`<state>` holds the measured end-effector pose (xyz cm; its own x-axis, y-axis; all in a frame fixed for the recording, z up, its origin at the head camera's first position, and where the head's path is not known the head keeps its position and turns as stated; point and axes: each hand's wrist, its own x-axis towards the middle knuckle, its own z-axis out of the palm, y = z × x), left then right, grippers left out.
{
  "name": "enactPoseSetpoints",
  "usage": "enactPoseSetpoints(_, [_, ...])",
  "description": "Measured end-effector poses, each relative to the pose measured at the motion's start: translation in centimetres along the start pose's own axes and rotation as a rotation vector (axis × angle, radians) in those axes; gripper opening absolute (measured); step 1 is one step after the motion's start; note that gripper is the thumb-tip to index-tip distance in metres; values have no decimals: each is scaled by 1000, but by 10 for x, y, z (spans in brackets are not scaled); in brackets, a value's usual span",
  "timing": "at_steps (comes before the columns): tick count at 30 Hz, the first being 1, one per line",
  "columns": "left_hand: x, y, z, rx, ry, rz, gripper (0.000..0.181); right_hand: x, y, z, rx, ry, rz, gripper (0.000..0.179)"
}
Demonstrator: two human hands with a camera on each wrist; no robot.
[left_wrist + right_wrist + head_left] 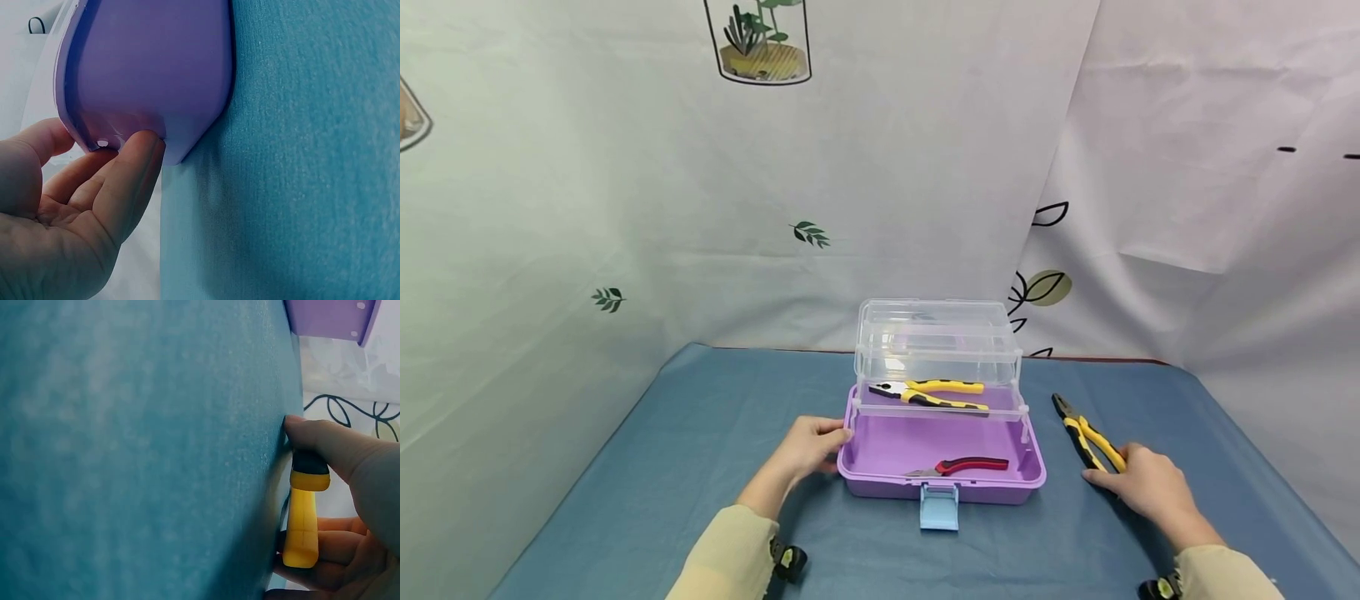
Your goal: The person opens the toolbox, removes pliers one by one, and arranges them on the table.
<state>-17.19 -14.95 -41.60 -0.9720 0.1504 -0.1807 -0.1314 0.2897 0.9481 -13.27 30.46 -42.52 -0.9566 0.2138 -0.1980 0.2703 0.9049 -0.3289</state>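
A purple toolbox (887, 488) stands on the table with its clear lid (936, 333) raised. My left hand (805, 450) holds the box's left rim, thumb on top and fingers against the outer wall, as the left wrist view shows. Right of the box, combination pliers (1072, 425) with yellow-and-black handles lie on the cloth, jaws pointing away. The handle ends are between the thumb and fingers of my right hand (1153, 487). Inside the box are red-handled pliers (977, 462) near the front and yellow-handled pliers (943, 386) at the back, seen through clear plastic.
A light blue latch (938, 508) hangs open at the box's front. Blue cloth (730, 392) covers the table. Behind it hangs a pale curtain (925, 167) printed with leaves and jars, which also runs along both sides.
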Motion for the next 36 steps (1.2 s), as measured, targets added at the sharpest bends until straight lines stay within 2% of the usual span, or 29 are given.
enactPoseSetpoints(13, [2,-1,0,5,14,-9,37,-1,-2,2,-3,2,-12,86])
enactPoseSetpoints(36, [2,-2,1,-1,11,-17,37,1,-5,-1,-7,-53,-51,53])
